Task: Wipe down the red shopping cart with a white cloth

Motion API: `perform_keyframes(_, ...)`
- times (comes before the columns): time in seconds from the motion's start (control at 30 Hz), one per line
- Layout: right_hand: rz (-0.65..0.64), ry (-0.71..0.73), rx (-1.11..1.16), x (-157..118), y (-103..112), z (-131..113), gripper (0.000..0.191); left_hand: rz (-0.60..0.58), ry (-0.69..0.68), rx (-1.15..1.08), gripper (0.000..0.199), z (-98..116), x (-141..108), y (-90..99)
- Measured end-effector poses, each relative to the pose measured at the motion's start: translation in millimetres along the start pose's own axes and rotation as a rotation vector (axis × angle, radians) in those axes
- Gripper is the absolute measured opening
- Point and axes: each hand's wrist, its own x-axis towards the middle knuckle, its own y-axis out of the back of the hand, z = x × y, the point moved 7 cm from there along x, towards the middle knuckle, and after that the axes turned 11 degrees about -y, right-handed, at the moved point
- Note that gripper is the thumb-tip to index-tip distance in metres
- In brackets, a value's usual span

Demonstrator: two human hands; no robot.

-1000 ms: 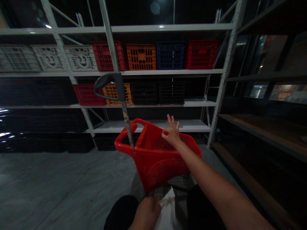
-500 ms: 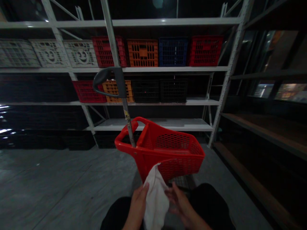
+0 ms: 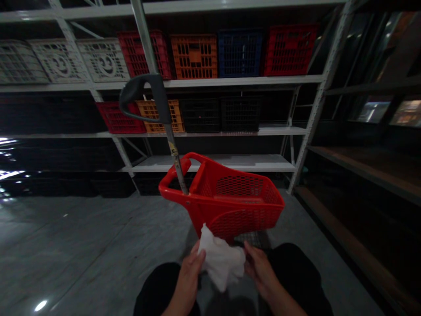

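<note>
Before the cart (image 3: pixel 226 205), left hand (image 3: pixel 191 268) and right hand (image 3: pixel 261 268) stretch a cloth (image 3: pixel 221 261), each grip clamped on one side.

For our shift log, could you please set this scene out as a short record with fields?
Left hand: holding a crumpled white cloth
Right hand: at the cloth's right edge, grip unclear
Ahead: red plastic basket cart with perforated sides
Near cart: slanting grey metal pole, dark looped handle
Behind: white metal rack holding coloured plastic crates
</note>
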Motion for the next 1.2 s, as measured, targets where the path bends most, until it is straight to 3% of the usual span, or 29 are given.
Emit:
perform_keyframes(0.07, 0.142, 0.223, -0.213, -12, 12, -24, 0.045, -0.096, -0.097, -0.006, 0.056, 16, 0, -4.6)
perform_keyframes(0.1, 0.142, 0.342, -0.317, -21, 8, -38, 0.057, -0.152, -0.146, -0.008, 0.052, 24, -1, -8.7)
perform_keyframes(0.17, -0.02, 0.485, -0.507, -38, -15, -56, 0.097, -0.265, -0.219, 0.015, 0.046, 34, -3, -18.8)
perform_keyframes(0.23, -0.282, 0.472, -0.648, -50, -46, -54, 0.116, -0.36, -0.271, 0.086, 0.043, 38, -6, -28.9)
perform_keyframes(0.33, -0.501, 0.371, -0.634, -49, -70, -34, 0.088, -0.407, -0.371, 0.252, 0.039, 37, -2, -32.0)
perform_keyframes(0.43, -0.495, 0.294, -0.536, -24, -61, -26, 0.053, -0.266, -0.524, 0.434, 0.027, 47, 19, -6.3)
perform_keyframes(0.5, -0.418, 0.256, -0.554, -6, -43, -42, 0.04, -0.087, -0.632, 0.573, 0.025, 65, 40, 25.2)
perform_keyframes(0.57, -0.2, 0.353, -0.604, 6, -19, -88, 0.038, 0.115, -0.739, 0.694, 0.027, 91, 62, 59.4)
perform_keyframes(0.67, 0.339, 0.778, -0.767, -3, 8, -175, 0.048, 0.354, -0.788, 0.881, 0.032, 123, 101, 98.6)
perform_keyframes(0.73, 0.586, 0.968, -0.992, -5, 4, -199, 0.054, 0.393, -0.747, 1.053, 0.038, 131, 128, 108.9)
perform_keyframes(0.8, 0.622, 0.989, -1.238, 12, -9, -188, 0.053, 0.303, -0.631, 1.234, 0.045, 122, 153, 108.9)
perform_keyframes(0.93, 0.497, 0.912, -1.449, 53, -14, -136, 0.037, 0.111, -0.508, 1.417, 0.063, 93, 173, 101.3)
perform_keyframes(1.1, 0.426, 0.945, -1.392, 66, -14, -122, 0.035, 0.146, -0.532, 1.449, 0.067, 89, 170, 100.5)
perform_keyframes(1.2, 0.453, 0.953, -1.324, 69, -51, -122, 0.037, 0.166, -0.534, 1.462, 0.068, 92, 169, 100.0)
